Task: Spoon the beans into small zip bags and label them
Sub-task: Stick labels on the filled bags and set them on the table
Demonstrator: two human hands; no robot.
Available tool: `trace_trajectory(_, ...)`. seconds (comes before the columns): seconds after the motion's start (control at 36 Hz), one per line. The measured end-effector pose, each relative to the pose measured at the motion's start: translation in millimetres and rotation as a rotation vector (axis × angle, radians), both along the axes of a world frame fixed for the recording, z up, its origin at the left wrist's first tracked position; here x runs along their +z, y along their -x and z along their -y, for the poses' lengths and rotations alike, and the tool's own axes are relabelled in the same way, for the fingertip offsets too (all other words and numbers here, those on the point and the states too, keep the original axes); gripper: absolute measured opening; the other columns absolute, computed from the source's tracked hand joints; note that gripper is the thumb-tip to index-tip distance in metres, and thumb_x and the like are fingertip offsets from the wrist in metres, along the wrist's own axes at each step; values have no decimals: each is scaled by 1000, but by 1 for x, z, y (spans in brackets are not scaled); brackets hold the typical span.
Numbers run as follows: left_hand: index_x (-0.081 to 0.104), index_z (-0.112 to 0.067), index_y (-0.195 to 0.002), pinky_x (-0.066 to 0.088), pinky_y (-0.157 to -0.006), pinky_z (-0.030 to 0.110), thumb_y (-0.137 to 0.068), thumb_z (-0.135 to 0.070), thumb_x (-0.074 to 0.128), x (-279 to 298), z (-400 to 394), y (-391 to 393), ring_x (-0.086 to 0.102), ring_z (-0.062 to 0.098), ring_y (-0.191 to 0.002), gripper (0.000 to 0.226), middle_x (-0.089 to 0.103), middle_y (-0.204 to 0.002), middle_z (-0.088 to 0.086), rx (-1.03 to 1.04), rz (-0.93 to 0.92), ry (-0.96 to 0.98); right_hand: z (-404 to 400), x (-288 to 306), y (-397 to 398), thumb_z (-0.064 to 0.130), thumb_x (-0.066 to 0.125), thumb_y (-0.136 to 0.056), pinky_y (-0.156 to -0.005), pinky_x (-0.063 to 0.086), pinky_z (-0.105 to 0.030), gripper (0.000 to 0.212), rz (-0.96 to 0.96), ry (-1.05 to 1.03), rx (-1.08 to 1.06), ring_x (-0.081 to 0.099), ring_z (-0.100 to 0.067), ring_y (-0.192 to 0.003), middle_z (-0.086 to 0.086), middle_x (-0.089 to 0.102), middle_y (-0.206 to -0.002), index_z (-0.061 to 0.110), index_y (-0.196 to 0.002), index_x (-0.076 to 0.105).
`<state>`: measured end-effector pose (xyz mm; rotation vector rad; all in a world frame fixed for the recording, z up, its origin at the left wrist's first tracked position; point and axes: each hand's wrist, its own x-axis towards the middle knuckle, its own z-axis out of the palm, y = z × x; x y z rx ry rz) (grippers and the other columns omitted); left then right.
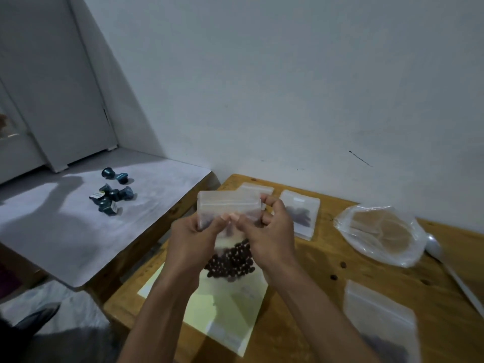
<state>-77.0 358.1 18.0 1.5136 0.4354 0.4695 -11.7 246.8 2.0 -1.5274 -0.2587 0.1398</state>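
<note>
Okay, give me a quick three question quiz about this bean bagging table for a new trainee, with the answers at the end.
1. True or false: both hands hold one zip bag above the table.
2. Where does the spoon lie?
A. far right
B. on the yellow sheet
3. What lies under the hands?

Key:
1. True: left hand and right hand pinch it.
2. A.
3. A pile of dark beans.

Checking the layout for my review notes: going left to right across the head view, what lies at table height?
Dark blue capsules → held zip bag with the beans below it → filled zip bag lying flat → clear plastic bag → spoon.
</note>
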Motion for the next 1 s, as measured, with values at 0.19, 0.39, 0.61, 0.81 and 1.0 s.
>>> trace_trajectory(0.19,75,1,-86,60,-74,44,-88,-14,71,4,-10,-9,74,25,-75,15,76,-81,16,12,50,27,4,4,-10,16,83,-80,-92,58,-44,48,-27,-72,153,74,-16,-98,-2,76,-106,20,-122,58)
trace_trajectory(0.39,75,-3,-89,60,-80,43,-89,-10,70,11,-11,-23,75,29,-82,9,77,-85,14,3,97,45,-1,4,-20,15,81,-81,-93,57,-50,32,-29,-104,139,73,-24,-99,-7,76,-103,16,-110,66)
trace_trajectory(0.61,71,-5,-75,58,-61,34,-89,-18,70,13,-25,-36,74,26,-73,19,75,-72,10,149,130,-11,10,-2,-23,4,87,-71,-74,62,-35,53,-34,176,317,72,-18,-92,-4,75,-101,22,-113,60)
trace_trajectory(0.81,66,8,-87,58,-59,28,-91,-16,68,10,-35,-28,74,23,-77,25,75,-75,11,172,122,-16,16,-17,-15,5,85,-74,-79,61,-43,63,-33,479,298,69,-21,-89,-5,69,-98,32,-122,54)
trace_trajectory(1.0,63,13,-91,55,-53,21,-90,-16,69,12,-46,-9,74,18,-70,30,75,-78,12,232,119,-56,24,-10,4,0,86,-70,-71,59,-32,58,-27,642,361,71,-13,-79,-3,74,-85,24,-116,59)
